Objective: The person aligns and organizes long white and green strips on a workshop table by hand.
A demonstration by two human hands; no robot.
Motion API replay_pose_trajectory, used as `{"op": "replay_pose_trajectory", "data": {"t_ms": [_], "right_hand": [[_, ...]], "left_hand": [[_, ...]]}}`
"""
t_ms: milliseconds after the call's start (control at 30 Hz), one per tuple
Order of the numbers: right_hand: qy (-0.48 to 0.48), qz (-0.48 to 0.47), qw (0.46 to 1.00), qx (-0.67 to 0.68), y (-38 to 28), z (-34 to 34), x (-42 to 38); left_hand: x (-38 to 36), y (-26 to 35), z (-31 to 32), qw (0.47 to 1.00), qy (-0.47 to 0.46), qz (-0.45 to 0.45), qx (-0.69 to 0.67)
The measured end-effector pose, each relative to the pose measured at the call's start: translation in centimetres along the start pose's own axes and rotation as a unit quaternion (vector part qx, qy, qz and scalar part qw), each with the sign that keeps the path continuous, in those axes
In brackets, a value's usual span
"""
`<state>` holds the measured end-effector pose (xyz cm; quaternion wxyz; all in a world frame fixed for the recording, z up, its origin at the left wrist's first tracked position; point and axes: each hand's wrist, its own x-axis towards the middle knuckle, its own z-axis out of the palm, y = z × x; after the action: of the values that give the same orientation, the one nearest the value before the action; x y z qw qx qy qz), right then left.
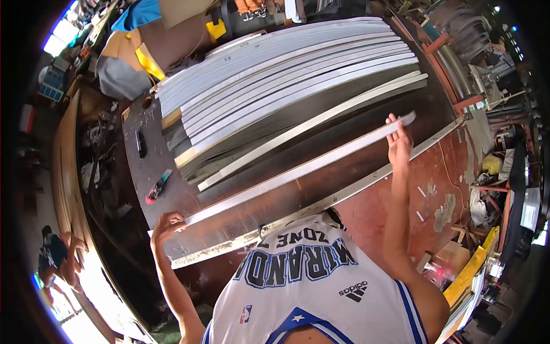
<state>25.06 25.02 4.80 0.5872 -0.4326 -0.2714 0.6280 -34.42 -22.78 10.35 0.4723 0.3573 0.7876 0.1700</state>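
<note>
A long, narrow white strip (292, 173) stretches between my two hands, slanting up to the right above a dark table (143, 180). Around its left end the fingers of my left hand (167, 223) are curled. My right hand (399, 144) grips it near the right end, fingers pointing up, and a short length sticks out beyond. Just past it lies a pale strip (315, 129). Farther back, several white strips (298, 74) lie side by side in a stack, with dark sheet material under them.
On the table's left part are a red-tipped handheld tool (158, 187) and a small black object (140, 144). A pale edge (321, 204) runs along the near side. Another person (57, 258) is at the far left. Metal rollers or pipes (452, 71) stand at right.
</note>
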Motion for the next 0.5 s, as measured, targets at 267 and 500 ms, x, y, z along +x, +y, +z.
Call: {"op": "replay_pose_trajectory", "data": {"t_ms": [267, 500], "right_hand": [[-0.051, -0.116, 0.990, -0.068, -6.1, 11.5, 7.3], [-0.055, -0.104, 0.991, -0.061, -9.6, 19.5, 22.6]], "left_hand": [[2.4, 2.2, -8.1, 0.995, 0.093, 0.033, -0.009], [11.0, 9.3, -13.0, 0.984, 0.132, 0.113, -0.042]]}}
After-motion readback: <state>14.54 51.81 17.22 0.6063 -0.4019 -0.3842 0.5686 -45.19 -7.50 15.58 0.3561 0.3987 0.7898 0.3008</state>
